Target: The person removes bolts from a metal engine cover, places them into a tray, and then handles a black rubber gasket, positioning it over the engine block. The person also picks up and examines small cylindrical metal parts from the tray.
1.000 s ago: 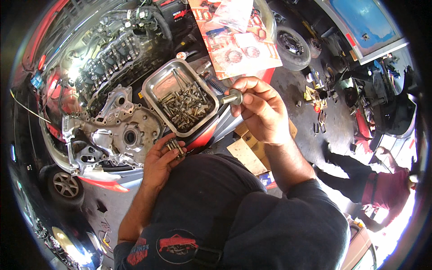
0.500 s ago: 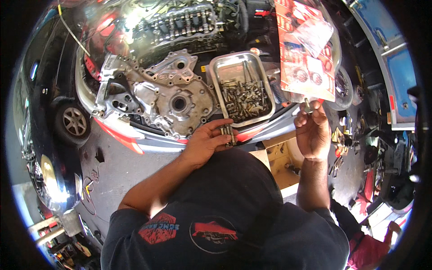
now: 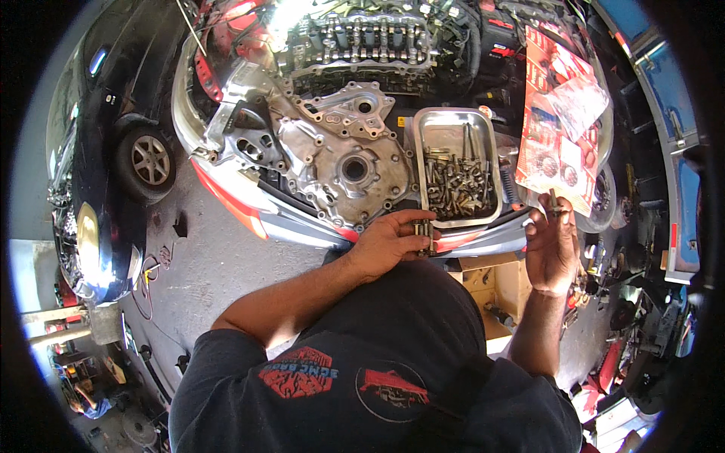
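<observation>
Several bolts [image 3: 422, 237] are gripped between the fingers of my left hand [image 3: 389, 245], just below the near left corner of a metal tray. My right hand [image 3: 551, 253] is raised at the right and pinches a single bolt [image 3: 555, 199] between thumb and fingers, near the lower edge of a red and white package. The rectangular steel tray [image 3: 495, 143] contains a heap of loose bolts [image 3: 461, 185]. Left of it, a large cast aluminium engine cover [image 3: 317, 155] with a round hole lies across the front of the open engine bay.
Behind the cover is an engine top with exposed camshafts [image 3: 370, 39]. The red and white package [image 3: 529, 90] holds parts in clear plastic. A wooden box [image 3: 510, 283] stands below the bumper [image 3: 491, 240]. A dark car [image 3: 106, 174] is at left, a blue cabinet [image 3: 683, 204] at right.
The whole view has shifted, so the car, tray and cover appear farther right. Both hands still hold their bolts; the bolt in my right hand is turned differently.
</observation>
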Tool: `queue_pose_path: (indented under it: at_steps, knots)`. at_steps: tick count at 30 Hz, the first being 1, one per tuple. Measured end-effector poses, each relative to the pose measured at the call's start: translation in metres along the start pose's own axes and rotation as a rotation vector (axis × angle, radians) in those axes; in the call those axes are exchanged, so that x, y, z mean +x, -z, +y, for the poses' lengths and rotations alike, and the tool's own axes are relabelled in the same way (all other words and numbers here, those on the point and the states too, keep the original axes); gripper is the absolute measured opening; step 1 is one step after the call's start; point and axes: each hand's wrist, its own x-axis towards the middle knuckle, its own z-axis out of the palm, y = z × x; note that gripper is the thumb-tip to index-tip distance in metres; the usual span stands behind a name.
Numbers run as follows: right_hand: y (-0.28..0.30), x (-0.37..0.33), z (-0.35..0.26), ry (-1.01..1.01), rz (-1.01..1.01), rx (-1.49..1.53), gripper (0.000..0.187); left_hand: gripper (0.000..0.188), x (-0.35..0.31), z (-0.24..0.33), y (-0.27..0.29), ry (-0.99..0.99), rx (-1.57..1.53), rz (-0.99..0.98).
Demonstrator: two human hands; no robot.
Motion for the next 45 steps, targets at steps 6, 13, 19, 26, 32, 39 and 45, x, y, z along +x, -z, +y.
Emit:
queue_pose_path:
  at_steps: [6,13,19,26,32,39,45]
  knots:
    - [0.01,0.005,0.005,0.039,-0.093,0.012,0.025,0.047,-0.002,0.001,0.0,0.007,-0.004,0.021]
    - [0.016,0.008,0.011,0.049,-0.04,-0.026,0.02,0.048,-0.004,0.004,0.0,-0.025,0.068,0.028]
    - [0.032,0.027,0.033,-0.203,-0.038,-0.575,0.017,0.048,-0.012,0.007,-0.002,-0.004,-0.004,0.113]
    - [0.032,0.052,0.068,-0.449,-0.354,-0.965,0.022,0.046,-0.02,0.004,0.007,-0.11,-0.112,0.213]
    - [0.029,0.072,0.065,-0.543,-0.472,-1.145,0.023,0.041,-0.012,0.011,0.012,-0.158,-0.149,0.29]
    - [0.051,0.09,0.053,-0.375,-0.507,-1.337,0.027,0.039,0.016,0.035,0.007,-0.115,-0.051,0.279]
    - [0.051,0.131,0.083,-0.261,-0.495,-1.422,0.031,0.042,0.028,0.036,0.004,0.001,0.016,0.244]
